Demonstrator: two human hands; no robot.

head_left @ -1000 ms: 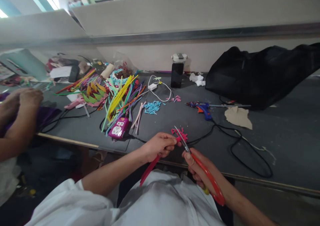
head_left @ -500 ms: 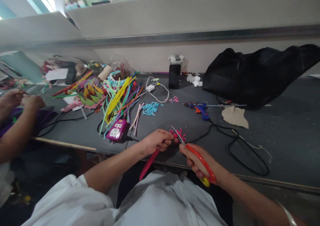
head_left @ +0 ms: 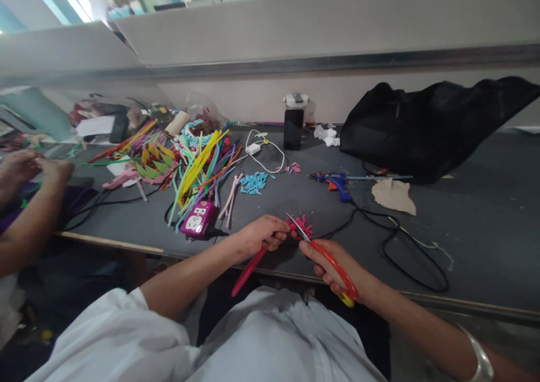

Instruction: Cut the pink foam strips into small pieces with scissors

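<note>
My left hand [head_left: 262, 237] is closed round a long pink foam strip [head_left: 247, 272] that hangs down over the table edge toward my lap. My right hand [head_left: 333, 269] grips red-handled scissors [head_left: 327, 255]; their metal blades meet the strip's upper end just right of my left fingers. A small heap of pink cut pieces [head_left: 300, 224] lies on the dark table [head_left: 485, 224] right behind the blades.
Behind lie a pile of coloured foam strips [head_left: 198, 165], a purple power strip [head_left: 198, 219], blue cut bits [head_left: 254, 183], a white charger cable [head_left: 265, 151], a blue glue gun [head_left: 335, 180] with black cord, a phone [head_left: 292, 129] and a black bag [head_left: 426, 129]. Another person's hands [head_left: 29, 168] work at far left.
Both my hands drifted slightly left and up with the scissors and pink strip. The scissors handles have closed in somewhat. The other person's hands shifted a little at left.
</note>
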